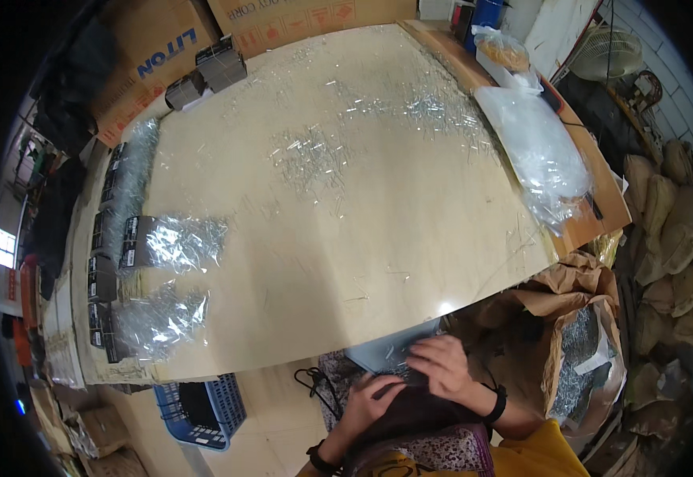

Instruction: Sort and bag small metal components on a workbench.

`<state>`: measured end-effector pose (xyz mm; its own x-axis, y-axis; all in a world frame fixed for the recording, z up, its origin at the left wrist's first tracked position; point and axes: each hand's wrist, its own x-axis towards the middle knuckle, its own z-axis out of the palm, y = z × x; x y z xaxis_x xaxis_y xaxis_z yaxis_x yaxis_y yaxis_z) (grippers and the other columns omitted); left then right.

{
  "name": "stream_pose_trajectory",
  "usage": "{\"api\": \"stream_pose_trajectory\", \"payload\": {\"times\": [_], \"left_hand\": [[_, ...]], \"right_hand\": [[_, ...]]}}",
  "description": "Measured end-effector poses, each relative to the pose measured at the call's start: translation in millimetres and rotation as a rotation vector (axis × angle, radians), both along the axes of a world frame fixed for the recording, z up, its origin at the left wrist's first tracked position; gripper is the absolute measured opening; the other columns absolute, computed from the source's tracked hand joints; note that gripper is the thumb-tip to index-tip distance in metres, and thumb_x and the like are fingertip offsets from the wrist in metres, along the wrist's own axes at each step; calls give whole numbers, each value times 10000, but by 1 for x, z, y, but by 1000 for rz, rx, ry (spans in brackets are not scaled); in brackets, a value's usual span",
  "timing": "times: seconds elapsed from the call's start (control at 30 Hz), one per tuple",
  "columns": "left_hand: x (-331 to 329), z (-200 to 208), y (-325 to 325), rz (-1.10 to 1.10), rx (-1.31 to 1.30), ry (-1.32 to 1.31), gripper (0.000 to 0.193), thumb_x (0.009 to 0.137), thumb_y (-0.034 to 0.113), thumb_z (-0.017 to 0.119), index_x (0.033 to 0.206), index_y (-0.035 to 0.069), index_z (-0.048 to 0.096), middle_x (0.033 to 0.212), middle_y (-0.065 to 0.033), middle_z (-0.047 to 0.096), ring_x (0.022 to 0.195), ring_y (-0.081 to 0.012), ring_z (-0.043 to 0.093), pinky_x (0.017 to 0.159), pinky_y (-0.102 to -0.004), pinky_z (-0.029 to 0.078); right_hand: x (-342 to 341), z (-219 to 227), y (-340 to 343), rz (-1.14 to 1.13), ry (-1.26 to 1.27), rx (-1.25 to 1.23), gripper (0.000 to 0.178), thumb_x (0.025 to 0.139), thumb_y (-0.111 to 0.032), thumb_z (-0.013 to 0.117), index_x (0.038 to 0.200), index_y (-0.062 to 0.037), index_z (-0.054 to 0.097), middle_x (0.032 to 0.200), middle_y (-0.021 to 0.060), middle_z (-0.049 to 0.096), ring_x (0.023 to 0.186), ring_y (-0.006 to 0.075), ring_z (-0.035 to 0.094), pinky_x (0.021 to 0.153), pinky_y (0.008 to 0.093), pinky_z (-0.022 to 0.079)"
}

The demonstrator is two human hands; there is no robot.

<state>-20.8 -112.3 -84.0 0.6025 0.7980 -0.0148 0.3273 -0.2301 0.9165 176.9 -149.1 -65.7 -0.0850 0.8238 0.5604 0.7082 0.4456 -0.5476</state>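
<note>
Both hands at the tabletop's near edge, packing barely begun.
I see my left hand [374,397] and right hand [442,362] resting flat, grasping nothing, on a grey tray [386,350]; filled bags [167,278] line the left edge, loose pins [338,151] farther off.
</note>
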Motion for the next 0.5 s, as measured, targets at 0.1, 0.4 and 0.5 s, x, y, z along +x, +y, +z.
{"api": "stream_pose_trajectory", "payload": {"times": [0.1,0.4,0.5], "left_hand": [[-1,-4,0,-37,23,9,117,746,102,742,856,80,711,885,-54,695,750,-222,602,685,-318,498],[-2,-4,1,-141,8,48,113,740,81,726,853,83,724,893,-46,690,701,-207,567,673,-307,477],[-1,-9,4,-113,-55,11,107,752,83,714,859,85,726,898,-50,686,719,-209,575,694,-306,481]], "right_hand": [[-1,-24,-21,-283,113,-137,219,738,-37,621,949,-89,654,962,107,560,891,302,515,808,418,379],[3,-28,-41,48,3,-528,369,753,-218,739,1102,-175,626,1159,144,468,1036,329,442,879,418,333],[-1,-23,-39,-71,233,-609,416,748,-159,739,1142,-184,606,1183,145,461,1078,332,448,925,424,326]]}}
